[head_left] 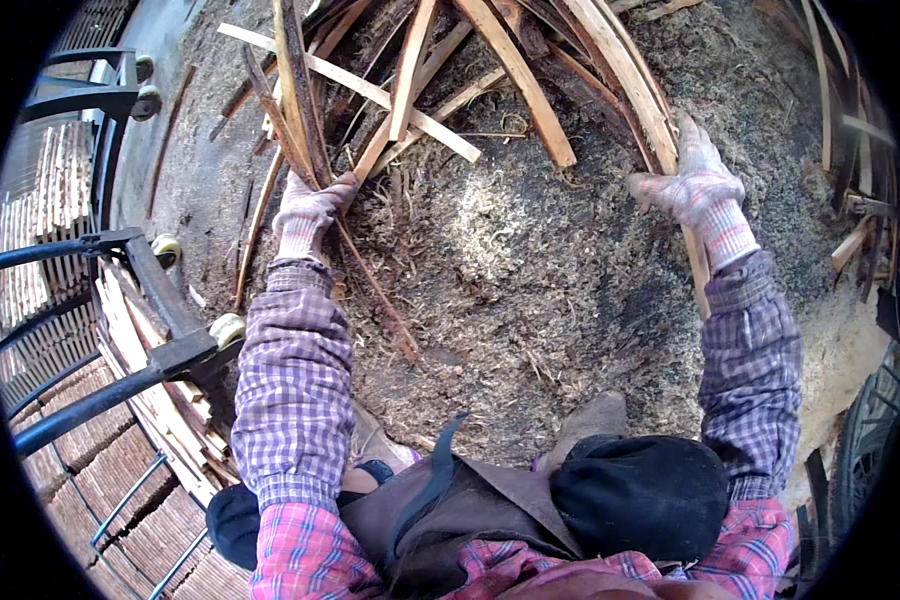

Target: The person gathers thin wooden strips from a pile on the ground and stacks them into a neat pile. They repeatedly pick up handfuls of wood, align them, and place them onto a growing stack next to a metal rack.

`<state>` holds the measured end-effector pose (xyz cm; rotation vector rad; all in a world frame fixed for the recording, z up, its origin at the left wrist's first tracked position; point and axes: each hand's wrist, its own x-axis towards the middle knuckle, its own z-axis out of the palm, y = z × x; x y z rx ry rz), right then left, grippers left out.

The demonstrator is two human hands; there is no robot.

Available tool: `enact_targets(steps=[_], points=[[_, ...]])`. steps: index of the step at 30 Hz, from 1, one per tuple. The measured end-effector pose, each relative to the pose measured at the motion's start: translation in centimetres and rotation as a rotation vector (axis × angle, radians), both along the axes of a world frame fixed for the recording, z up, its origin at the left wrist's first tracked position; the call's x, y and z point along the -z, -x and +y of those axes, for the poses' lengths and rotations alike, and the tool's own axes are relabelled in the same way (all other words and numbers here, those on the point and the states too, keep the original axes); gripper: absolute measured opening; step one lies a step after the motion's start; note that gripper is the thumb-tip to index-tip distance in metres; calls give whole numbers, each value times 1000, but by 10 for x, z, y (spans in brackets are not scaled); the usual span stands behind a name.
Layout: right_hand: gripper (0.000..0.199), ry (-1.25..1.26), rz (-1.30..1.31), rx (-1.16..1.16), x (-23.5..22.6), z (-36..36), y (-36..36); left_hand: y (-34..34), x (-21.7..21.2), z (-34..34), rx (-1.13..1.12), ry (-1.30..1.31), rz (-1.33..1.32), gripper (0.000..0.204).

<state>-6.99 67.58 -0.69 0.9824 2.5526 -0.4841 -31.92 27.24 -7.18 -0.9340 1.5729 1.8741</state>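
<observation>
Hands (310,208) on wood strips (412,70); sawdust (490,240), wheeled frames (183,350) alongside

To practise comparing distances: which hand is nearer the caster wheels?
Left. The left hand is to the right of the caster wheels; the right hand is much farther right.

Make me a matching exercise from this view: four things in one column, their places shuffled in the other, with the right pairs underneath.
Things
1. Left hand in a whitish knit glove
2. Right hand in a whitish knit glove
3. Loose brown-and-tan sawdust
4. Dark metal frame with blue bars and small wheels

Places
A. On the ground between the forearms
B. At long pale wooden strips, upper right
C. Along the picture's left side
D. At rough, dark-edged wooden strips, upper left

Pairs: 1-D, 2-B, 3-A, 4-C
</observation>
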Motion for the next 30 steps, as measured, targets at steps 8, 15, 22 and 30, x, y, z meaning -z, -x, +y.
enact_targets(steps=[8,15,22,30], points=[[104,70,-110,-39,-1,10,-1,-31,-27,17,312,298,302,32],[91,328,84,225,-1,-41,2,-93,-48,65,498,541,439,46],[91,1023,484,543,69,-81,13,-149,-44,129,632,423,464,63],[81,1291,725,692,61,-75,-10,-169,-63,169,1090,1056,409,63]])
